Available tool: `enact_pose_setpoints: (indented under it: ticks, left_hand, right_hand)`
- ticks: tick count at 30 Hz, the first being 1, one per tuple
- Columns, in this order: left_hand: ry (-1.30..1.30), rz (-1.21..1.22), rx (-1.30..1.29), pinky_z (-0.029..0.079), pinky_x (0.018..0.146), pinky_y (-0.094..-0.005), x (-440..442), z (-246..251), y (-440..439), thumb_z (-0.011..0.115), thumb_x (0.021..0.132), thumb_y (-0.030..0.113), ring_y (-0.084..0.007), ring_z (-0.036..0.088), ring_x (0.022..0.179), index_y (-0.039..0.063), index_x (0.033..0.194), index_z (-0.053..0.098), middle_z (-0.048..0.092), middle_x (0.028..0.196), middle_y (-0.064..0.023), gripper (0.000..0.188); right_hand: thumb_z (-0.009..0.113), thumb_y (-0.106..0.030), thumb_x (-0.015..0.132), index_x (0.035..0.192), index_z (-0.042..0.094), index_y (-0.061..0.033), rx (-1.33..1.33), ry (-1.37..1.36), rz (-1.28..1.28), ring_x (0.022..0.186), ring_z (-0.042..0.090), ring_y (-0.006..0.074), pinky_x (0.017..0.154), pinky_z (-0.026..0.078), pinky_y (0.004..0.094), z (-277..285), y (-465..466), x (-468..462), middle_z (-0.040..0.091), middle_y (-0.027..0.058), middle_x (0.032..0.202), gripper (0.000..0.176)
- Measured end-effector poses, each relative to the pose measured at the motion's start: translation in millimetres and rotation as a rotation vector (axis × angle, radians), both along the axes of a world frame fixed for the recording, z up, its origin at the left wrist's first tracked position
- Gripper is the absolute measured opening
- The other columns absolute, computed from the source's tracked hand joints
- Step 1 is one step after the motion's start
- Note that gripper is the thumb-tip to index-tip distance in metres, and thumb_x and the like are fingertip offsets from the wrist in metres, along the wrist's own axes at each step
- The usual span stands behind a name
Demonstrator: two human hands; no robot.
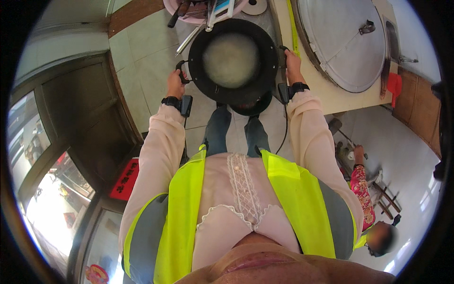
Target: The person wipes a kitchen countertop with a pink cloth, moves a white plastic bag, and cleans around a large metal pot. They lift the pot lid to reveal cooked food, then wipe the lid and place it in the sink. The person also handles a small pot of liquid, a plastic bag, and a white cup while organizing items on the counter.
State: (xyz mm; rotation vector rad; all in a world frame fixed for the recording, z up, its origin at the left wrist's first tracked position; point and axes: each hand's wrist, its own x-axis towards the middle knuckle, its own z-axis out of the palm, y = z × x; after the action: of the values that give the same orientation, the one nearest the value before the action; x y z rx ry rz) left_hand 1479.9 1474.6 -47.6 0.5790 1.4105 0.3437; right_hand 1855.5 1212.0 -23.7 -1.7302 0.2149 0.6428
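Observation:
A black two-handled wok (233,96) is held in front of me, with cloudy whitish liquid (231,60) in its bowl. My left hand (175,83) grips its left loop handle (181,71). On the opposite side, my right hand (293,65) holds the other handle (282,48), which is partly covered by my fingers. Below the wok's near rim a dark round container (253,106) shows, mostly hidden by the wok. Black straps with small devices sit on both my wrists.
Behind the wok stands a pink basin (198,19) with utensils. To the right, a counter (340,103) carries a large round metal lid (342,46); a red plastic dipper (393,87) is beside it. Another person (361,191) works at the lower right. A dark wooden door (78,92) stands left.

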Motion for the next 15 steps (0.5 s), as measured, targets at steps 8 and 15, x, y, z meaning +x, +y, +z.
enact_pose_setpoints:
  ticks: [8, 15]
  left_hand:
    - [-0.008, -0.025, -0.002, 0.048, 0.075, -0.0363, -4, -1, 0, 0.044, 0.1, 0.021, -0.018, 0.057, 0.083, 0.006, 0.111, 0.055, 0.06, 0.092, -0.0053, 0.022]
    - [-0.044, 0.011, 0.037, 0.047, 0.06, -0.0332, 1, 1, 5, 0.045, 0.1, 0.017, -0.0193, 0.055, 0.071, 0.001, 0.099, 0.052, 0.056, 0.082, -0.0079, 0.017]
  right_hand:
    - [0.065, -0.024, 0.085, 0.119, 0.063, 0.0052, -0.242, -0.115, 0.1, 0.101, 0.063, 0.0241, 0.089, 0.046, 0.0323, -19, 0, 6, 0.067, 0.0167, 0.114, 0.045]
    - [0.065, -0.029, 0.085, 0.125, 0.06, 0.0038, -0.363, -0.337, 0.149, 0.117, 0.058, 0.0337, 0.1, 0.041, 0.0377, -36, -16, -6, 0.063, 0.0233, 0.122, 0.052]
